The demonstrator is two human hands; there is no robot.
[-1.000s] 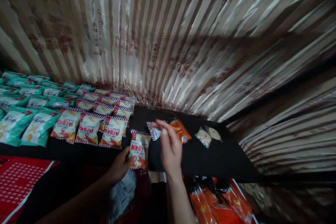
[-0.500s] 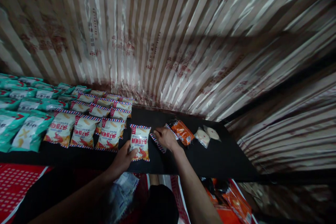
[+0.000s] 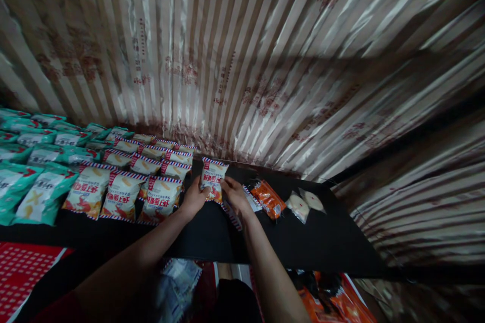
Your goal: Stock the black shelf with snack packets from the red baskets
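Between my two hands a white and orange snack bag (image 3: 213, 179) with striped edges stands upright near the back of the black shelf (image 3: 322, 242). My left hand (image 3: 195, 196) grips its lower left side, thumb on the front. The fingers of my right hand (image 3: 234, 194) press against its right side. Beneath my right hand and wrist lies another striped-edge bag (image 3: 232, 216), partly hidden. Rows of similar snack bags (image 3: 122, 196) stand to the left of my left hand.
Green bags (image 3: 46, 194) fill the far left. An orange packet (image 3: 268, 199) and two clear packets with pale round contents (image 3: 299, 206) lie to the right. Striped sheeting (image 3: 242, 60) hangs behind. Below the shelf are orange packets (image 3: 346, 300) and a red patterned surface (image 3: 22, 272).
The held bag has moved back and slightly right with my left hand. My right hand has come to the bag's right side from the bag lying beside it.
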